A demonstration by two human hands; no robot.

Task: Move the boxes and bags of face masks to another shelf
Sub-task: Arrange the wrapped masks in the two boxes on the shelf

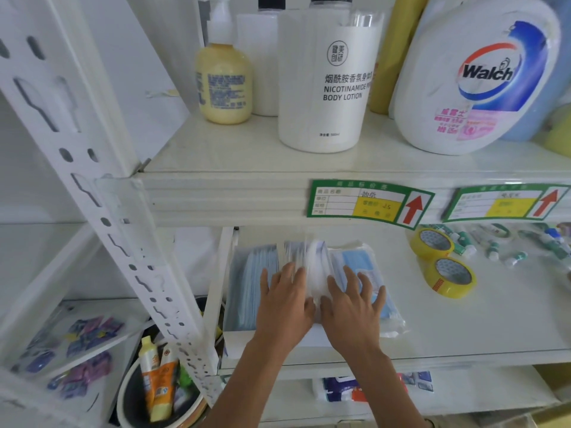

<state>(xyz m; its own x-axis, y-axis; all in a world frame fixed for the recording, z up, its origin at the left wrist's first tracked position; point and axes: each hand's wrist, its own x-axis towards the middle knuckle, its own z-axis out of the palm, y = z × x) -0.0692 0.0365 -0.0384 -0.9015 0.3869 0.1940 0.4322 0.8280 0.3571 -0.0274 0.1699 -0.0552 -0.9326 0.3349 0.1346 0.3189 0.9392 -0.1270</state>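
Note:
On the middle shelf (463, 329) a white open box (238, 335) holds blue face masks (247, 282), standing at the shelf's left end. A clear plastic bag of blue masks (355, 261) lies against the box's right side. Between them a blurred white pack (315, 267) stands up. My left hand (285, 301) lies flat on the masks in the box with its fingers spread. My right hand (355, 307) presses flat on the bag, fingers apart. The two thumbs nearly meet at the white pack. Whether either hand grips anything is unclear.
Two yellow tape rolls (445, 264) and several small tubes (494, 245) lie right of the masks. The upper shelf carries a lotion bottle (327, 81), a cream pump bottle (224, 84) and a Walch jug (475, 75). A perforated white upright (108, 211) stands at left. A bucket of tubes (157, 387) sits below.

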